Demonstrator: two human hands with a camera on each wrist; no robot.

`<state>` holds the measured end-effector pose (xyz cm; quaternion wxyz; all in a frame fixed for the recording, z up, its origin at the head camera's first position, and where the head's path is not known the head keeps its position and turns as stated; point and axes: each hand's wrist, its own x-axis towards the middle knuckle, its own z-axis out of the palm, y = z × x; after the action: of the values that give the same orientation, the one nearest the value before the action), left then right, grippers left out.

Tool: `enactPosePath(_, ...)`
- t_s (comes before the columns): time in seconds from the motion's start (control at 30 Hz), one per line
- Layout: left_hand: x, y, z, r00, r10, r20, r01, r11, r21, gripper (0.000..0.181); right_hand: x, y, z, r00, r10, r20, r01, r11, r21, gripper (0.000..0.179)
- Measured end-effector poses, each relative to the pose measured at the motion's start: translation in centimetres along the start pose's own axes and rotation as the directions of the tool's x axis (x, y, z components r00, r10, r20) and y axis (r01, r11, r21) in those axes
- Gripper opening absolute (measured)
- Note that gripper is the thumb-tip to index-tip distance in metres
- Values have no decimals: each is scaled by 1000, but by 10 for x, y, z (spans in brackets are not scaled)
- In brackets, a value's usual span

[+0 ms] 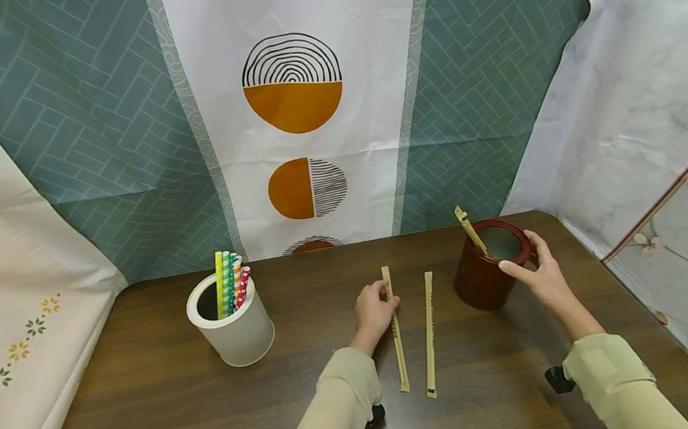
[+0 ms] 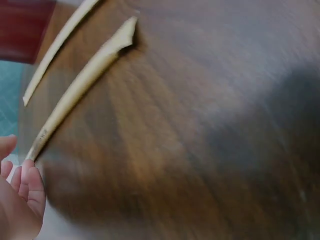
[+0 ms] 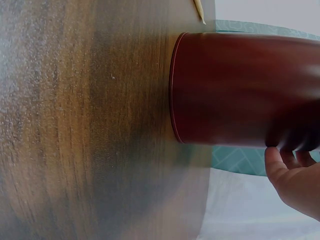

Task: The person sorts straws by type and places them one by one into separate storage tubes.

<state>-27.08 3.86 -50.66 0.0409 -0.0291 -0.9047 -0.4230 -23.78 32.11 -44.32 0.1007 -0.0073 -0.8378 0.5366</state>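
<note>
Two long paper-wrapped straws lie on the table: the left straw (image 1: 400,354) and the right straw (image 1: 430,339). My left hand (image 1: 374,314) is over the upper part of the left one, fingertips at its far end; in the left wrist view a gap shows between the thumb and the other fingers (image 2: 34,182). My right hand (image 1: 544,281) holds the right side of a dark red canister (image 1: 484,282), thumb at the rim and the other fingers round the far side. Another wrapped straw (image 1: 470,231) leans inside this canister, its upper end sticking out.
At the left stands a white canister (image 1: 247,336) with several striped and dotted paper straws (image 1: 230,283) upright in it. Patterned cloth (image 1: 328,106) hangs behind the brown wooden table (image 1: 148,422). More cloth borders both sides.
</note>
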Motion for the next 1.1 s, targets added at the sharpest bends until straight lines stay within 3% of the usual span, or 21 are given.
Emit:
enactPosePath(0.3, -5, -3, -1, 999, 33, 16, -35, 994, 101, 33, 0, 0, 0, 1000, 7, 0, -7, 1000, 13, 75)
enactPosePath(0.47, -5, -6, -4, 997, 61, 43, -65, 992, 106, 34, 0, -1, 0, 1000, 13, -4, -13, 1000, 6, 75)
enactPosePath(0.73, 0, -12, -11, 983, 68, 169, -89, 989, 120, 44, -1, -2, -1, 1000, 30, 5, -30, 1000, 3, 75)
enactPosePath(0.93, 3, -15, -18, 959, 36, 281, -55, 997, 61, 59, 0, -1, 0, 1000, 14, 0, -14, 1000, 1, 74)
enactPosePath(1.1, 4, -19, -20, 959, 1, 285, 11, 999, -42, 57, 0, -1, 0, 1000, 7, -3, -7, 1000, -4, 74)
